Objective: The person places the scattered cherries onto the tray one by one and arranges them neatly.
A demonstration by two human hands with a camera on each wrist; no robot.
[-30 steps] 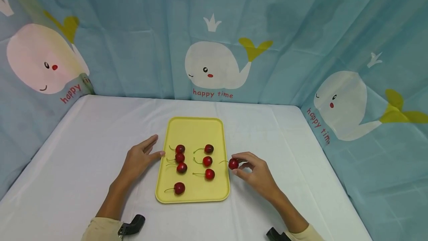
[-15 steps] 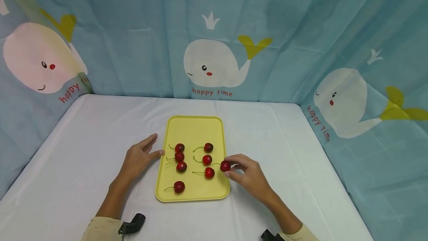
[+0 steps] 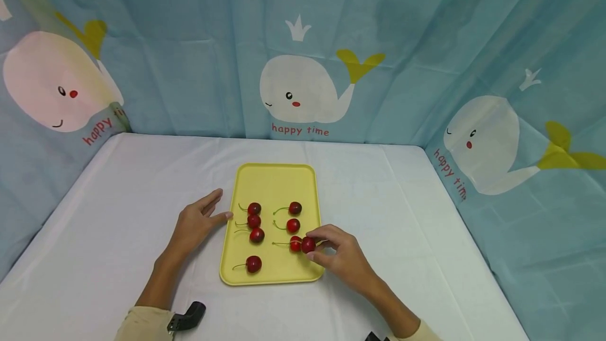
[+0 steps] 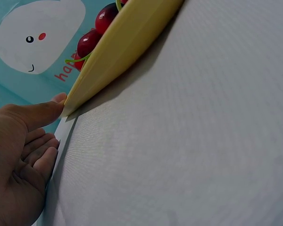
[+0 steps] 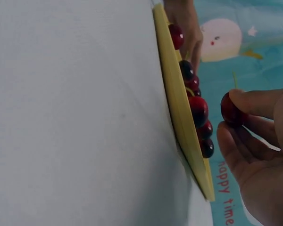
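A dark red cherry [image 3: 308,245] is pinched between the thumb and fingers of my right hand [image 3: 344,257], over the right part of a yellow tray [image 3: 276,180]. The right wrist view shows this cherry [image 5: 231,110] raised off the tray, its green stem pointing up. It overlaps another red cherry [image 3: 295,244] in the head view. Two more cherries lie behind that one, in a column on the right. On the left side a column of three, with a middle cherry [image 3: 253,221], and a separate front cherry [image 3: 253,264] lie stems leftward. My left hand [image 3: 195,225] touches the tray's left rim with its thumb, fingers extended.
The tray lies on a white cloth-covered table [image 3: 402,199]. Behind and at both sides hangs a blue curtain [image 3: 189,67] printed with whales. Dark wrist devices, such as the left one [image 3: 187,317], sit by the sleeves.
My right hand has carried the cherry leftward and slightly toward me, from outside the tray's right edge to over the front cherry of the right column. The left hand stays put.
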